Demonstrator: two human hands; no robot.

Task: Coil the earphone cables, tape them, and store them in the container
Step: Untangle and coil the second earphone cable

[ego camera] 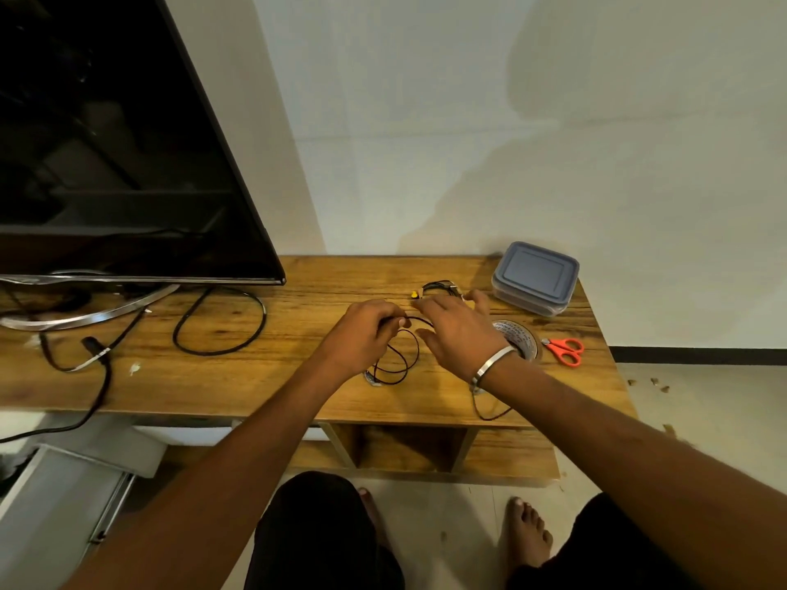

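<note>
The left hand (366, 330) pinches a black earphone cable (398, 359) between curled fingers; its loops hang just below the grip onto the wooden table (255, 376). The right hand (458, 334) hovers beside it, fingers spread and holding nothing. Beyond the right hand's fingertips lies 1 bundled earphone (438, 288) (already coiled), with the lidded container (535, 276) further right, tape roll (520, 339) partly under the wrist, and scissors (565, 351) next to it.
</note>
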